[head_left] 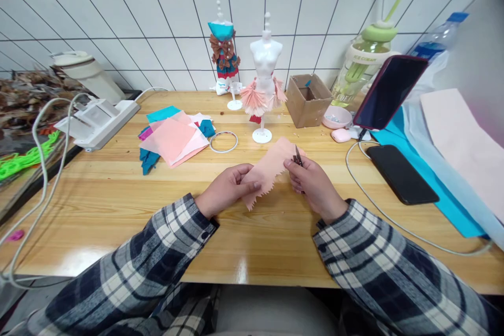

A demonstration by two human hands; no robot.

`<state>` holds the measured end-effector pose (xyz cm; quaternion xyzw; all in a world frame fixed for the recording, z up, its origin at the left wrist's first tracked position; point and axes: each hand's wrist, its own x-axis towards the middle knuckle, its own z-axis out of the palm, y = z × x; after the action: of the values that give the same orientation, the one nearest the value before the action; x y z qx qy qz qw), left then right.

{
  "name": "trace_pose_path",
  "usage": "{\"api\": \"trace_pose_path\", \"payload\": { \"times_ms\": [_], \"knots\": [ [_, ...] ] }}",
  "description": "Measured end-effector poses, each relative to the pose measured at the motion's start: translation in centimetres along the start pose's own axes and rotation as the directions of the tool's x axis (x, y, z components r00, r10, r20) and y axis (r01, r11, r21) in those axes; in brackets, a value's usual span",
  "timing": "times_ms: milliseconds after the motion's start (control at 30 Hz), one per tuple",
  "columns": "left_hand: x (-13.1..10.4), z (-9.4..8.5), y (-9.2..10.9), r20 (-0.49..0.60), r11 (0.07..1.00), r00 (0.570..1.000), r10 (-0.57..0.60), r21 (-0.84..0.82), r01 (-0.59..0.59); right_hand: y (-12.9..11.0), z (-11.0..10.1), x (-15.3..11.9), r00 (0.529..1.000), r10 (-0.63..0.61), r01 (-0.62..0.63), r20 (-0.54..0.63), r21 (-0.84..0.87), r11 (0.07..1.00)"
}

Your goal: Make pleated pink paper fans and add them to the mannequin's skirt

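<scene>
My left hand (225, 189) pinches the near end of a peach strip of fabric (271, 167) with a zigzag lower edge, held just above the wooden table (118, 205). My right hand (315, 185) grips small dark scissors (297, 157) whose tips meet the strip's right edge. Behind the strip stands a white doll mannequin (266, 71) wearing a peach fringed skirt. A second mannequin (224, 52) in a teal and brown dress stands to its left.
A stack of pink and teal fabric sheets (173, 139) and a thin ring (223, 142) lie to the left. A cardboard box (307, 100), pink dish (335, 116), propped phone (389, 92), flat black phone (401, 173) with cable and teal sheets (433, 178) fill the right. A white machine (98, 121) sits far left.
</scene>
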<state>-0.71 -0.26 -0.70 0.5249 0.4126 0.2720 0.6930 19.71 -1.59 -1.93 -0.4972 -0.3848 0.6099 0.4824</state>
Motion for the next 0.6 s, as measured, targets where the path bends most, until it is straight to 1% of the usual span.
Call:
{"api": "trace_pose_path", "payload": {
  "times_ms": [133,467,600],
  "knots": [
    [0.06,-0.15,-0.19,0.012,1.000,1.000,-0.008,0.015,0.007,-0.12,0.04,-0.02,1.000,-0.005,0.005,-0.010,0.007,1.000],
    [-0.03,-0.20,-0.07,-0.026,0.998,1.000,-0.006,0.061,0.008,-0.21,-0.15,0.20,0.998,-0.022,0.024,-0.052,0.022,0.999],
    [-0.07,-0.06,-0.04,-0.024,0.997,1.000,0.007,0.075,-0.005,-0.26,-0.11,0.15,0.997,-0.026,0.028,-0.073,0.029,0.999]
  ]
}}
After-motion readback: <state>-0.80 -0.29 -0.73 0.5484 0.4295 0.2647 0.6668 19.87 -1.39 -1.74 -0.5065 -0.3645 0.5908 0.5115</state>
